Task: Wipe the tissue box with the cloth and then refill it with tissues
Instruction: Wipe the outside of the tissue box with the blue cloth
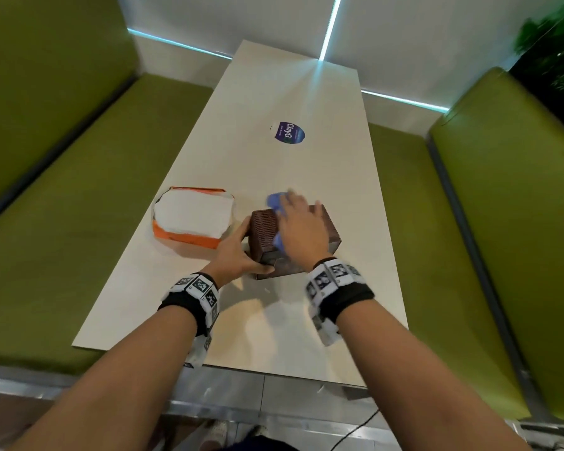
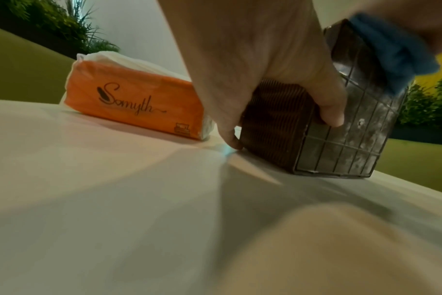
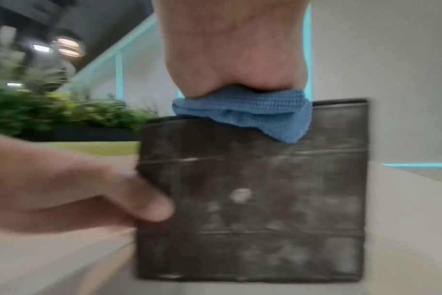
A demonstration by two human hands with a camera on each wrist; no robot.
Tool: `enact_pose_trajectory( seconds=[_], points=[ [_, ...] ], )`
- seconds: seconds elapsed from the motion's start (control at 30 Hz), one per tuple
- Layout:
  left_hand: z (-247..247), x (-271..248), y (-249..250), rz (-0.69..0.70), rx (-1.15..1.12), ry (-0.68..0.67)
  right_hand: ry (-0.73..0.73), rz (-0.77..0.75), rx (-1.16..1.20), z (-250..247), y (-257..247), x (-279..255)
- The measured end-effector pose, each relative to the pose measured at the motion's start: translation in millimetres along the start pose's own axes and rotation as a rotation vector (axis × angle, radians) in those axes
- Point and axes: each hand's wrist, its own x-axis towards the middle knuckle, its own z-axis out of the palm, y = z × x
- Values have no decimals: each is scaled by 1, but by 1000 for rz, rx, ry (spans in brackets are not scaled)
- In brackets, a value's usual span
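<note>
A dark brown tissue box [image 1: 263, 231] stands on the white table [image 1: 274, 164], its gridded near face [image 3: 253, 199] dusty. My left hand [image 1: 238, 252] grips its left near corner, thumb [image 2: 331, 113] on the near face and fingers along the ribbed side [image 2: 273, 123]. My right hand [image 1: 302, 227] lies on top of the box and presses a blue cloth [image 1: 275, 203] onto it; the cloth [image 3: 247, 111] hangs over the top edge. An orange pack of white tissues [image 1: 194, 218], torn open on top, lies just left of the box.
A round blue sticker [image 1: 288, 132] sits farther back on the table. Green upholstered benches [image 1: 79, 190] run along both long sides, with a white wall behind and plants [image 1: 554, 43] at the far right.
</note>
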Motion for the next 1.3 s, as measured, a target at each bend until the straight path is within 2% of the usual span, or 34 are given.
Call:
enact_pose_trajectory(
  seconds=[0.1,0.17,0.2,0.33,0.43,0.5,0.57,0.63,0.67,0.7,0.77,0.83,0.93,1.0,1.1,1.17,1.23,1.3],
  points=[
    [-1,0,-2,-10,-2,-19,-15,257,9,7,48,-1],
    [-1,1,-2,-4,3,-33,20,386,-4,6,44,-3],
    [-1,1,-3,1,9,-33,27,395,-1,6,30,-2],
    [0,0,-2,54,30,-3,86,120,64,5,-43,-8],
    [-1,-1,-2,40,44,21,46,-58,69,0,-37,-9],
    [-2,-1,-2,23,19,11,-4,-51,-49,0,-3,-9],
    [-2,-1,-1,23,14,-4,-26,88,-75,4,32,-9],
    [-1,-2,1,28,-3,-18,-26,256,-25,5,37,-10],
    [0,-4,0,32,-3,-18,-2,277,-17,8,25,-10],
    [2,-4,0,49,-18,-6,37,251,-2,10,8,-11],
    [4,-5,-1,70,-33,18,98,104,67,12,-33,-16],
    [5,-7,0,68,-37,41,101,-24,140,11,-52,-23],
    [3,-9,-1,29,-52,29,68,-25,70,15,-14,-13],
    [3,-10,-1,38,-53,35,24,73,-18,18,26,-8],
    [4,-11,3,53,-59,33,35,321,198,14,58,-8],
    [5,-13,5,57,-75,40,53,399,299,8,60,-5],
    [5,-15,7,65,-98,36,39,466,517,5,63,-5],
    [6,-17,9,69,-130,20,58,556,854,8,76,-5]
  ],
)
